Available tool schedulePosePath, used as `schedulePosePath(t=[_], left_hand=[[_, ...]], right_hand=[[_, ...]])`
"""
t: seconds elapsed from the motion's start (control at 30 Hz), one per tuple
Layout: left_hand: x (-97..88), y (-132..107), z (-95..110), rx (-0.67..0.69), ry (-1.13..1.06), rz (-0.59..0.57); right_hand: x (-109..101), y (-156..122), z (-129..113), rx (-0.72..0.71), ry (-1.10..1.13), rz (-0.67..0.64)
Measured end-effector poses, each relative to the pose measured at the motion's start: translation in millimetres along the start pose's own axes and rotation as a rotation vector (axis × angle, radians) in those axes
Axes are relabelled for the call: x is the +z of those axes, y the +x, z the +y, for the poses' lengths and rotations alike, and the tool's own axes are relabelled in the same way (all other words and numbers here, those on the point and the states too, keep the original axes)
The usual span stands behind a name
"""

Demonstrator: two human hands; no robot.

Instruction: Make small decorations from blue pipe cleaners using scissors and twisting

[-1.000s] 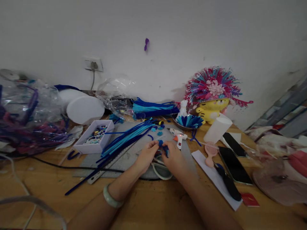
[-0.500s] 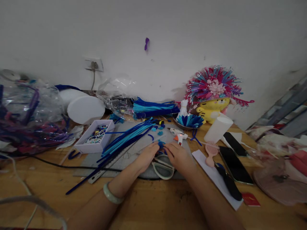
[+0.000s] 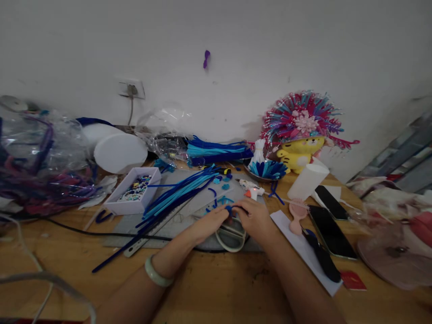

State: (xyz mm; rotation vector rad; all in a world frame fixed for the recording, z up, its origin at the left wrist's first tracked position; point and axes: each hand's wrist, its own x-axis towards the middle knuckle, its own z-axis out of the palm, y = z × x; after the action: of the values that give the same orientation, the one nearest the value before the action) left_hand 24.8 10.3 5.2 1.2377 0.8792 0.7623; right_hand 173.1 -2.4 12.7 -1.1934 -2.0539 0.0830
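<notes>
Since a second ago both hands have drifted slightly nearer me; left hand (image 3: 209, 223) and right hand (image 3: 257, 218) each have their grip clamped on the blue pipe-cleaner piece (image 3: 229, 209), just near-left of the glue gun (image 3: 251, 189), above the scissors (image 3: 231, 237); piece never set down, I judge the shaping ongoing.

Fuzzy blue pipe cleaners (image 3: 178, 192), matt wooden table (image 3: 219, 288), glossy phones (image 3: 332, 231)
</notes>
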Motion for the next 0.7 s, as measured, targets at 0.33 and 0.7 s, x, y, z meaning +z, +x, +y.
schedulePosePath(t=[0.33, 0.7], left_hand=[[-3.4, 2.1, 4.6, -0.135, -0.400, -0.245], [1.1, -5.0, 3.8, 0.469, 1.220, 0.054]], right_hand=[[-9.1, -2.5, -3.0, -0.418, -0.405, 0.173], [4.6, -0.5, 1.2, 0.612, 0.520, -0.302]])
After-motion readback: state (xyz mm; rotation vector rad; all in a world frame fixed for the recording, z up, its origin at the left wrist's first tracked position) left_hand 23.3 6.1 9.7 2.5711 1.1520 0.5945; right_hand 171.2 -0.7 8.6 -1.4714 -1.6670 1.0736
